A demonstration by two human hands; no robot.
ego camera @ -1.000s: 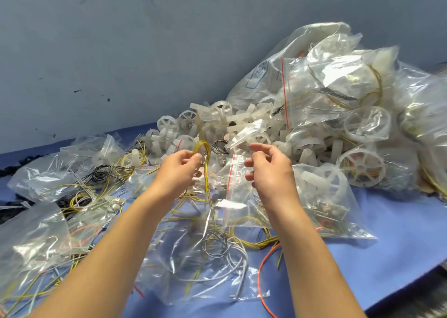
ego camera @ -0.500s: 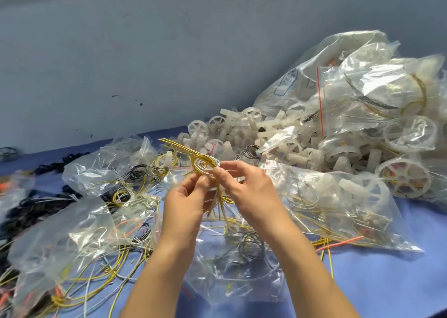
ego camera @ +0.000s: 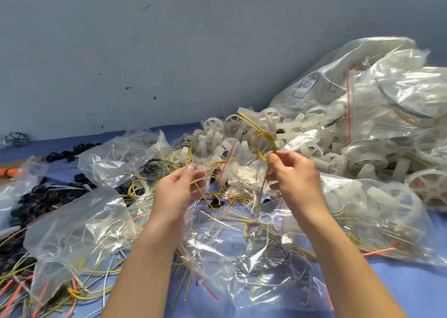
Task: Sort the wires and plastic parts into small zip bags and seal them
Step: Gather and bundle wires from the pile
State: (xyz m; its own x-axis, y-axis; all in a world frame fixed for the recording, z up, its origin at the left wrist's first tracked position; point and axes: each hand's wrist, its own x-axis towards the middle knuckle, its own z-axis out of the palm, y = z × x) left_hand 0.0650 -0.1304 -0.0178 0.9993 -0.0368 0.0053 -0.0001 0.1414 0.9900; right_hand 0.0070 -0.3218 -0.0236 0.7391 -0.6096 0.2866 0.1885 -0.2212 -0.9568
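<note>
My right hand [ego camera: 294,172] pinches a coiled yellow wire [ego camera: 264,143], its loop standing above my fingertips and its tails running up and down. My left hand [ego camera: 179,187] pinches the top of a small clear zip bag [ego camera: 205,175] just left of it, a hand's width apart. Loose white plastic wheels and pegs [ego camera: 242,134] lie heaped behind my hands. More yellow, white and black wires [ego camera: 150,172] lie tangled on the blue table [ego camera: 411,288].
Filled clear zip bags [ego camera: 377,211] are stacked at the right, against a large bag [ego camera: 338,76] by the grey wall. Crumpled bags with wires [ego camera: 79,230] cover the left and front. Black plastic parts [ego camera: 43,196] lie at far left.
My hands have separated. The right hand now holds the yellow coil alone, further right and higher. The left hand has let go of it and taken hold of a small bag.
</note>
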